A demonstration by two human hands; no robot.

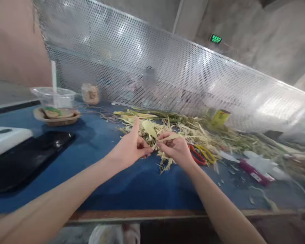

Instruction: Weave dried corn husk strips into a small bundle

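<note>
My left hand (132, 147) and my right hand (175, 147) meet above the blue table (132, 186), both pinched on the same pale yellow leaf strip (152, 130). The strip's broad end sticks up between the hands, and a thin part runs right over my right fingers. My left index finger points upward. A heap of dry straw and leaf strips (183, 130) lies just behind the hands. Red-and-yellow handled scissors (202, 154) rest on the table right beside my right hand.
A perforated metal screen (167, 67) stands behind the heap, with a person dimly seen beyond it. At the left are a black tray (22, 159), a white box (5, 139), a clear cup with a straw (54, 96) and a bowl (57, 117). A pink object (254, 171) lies at the right.
</note>
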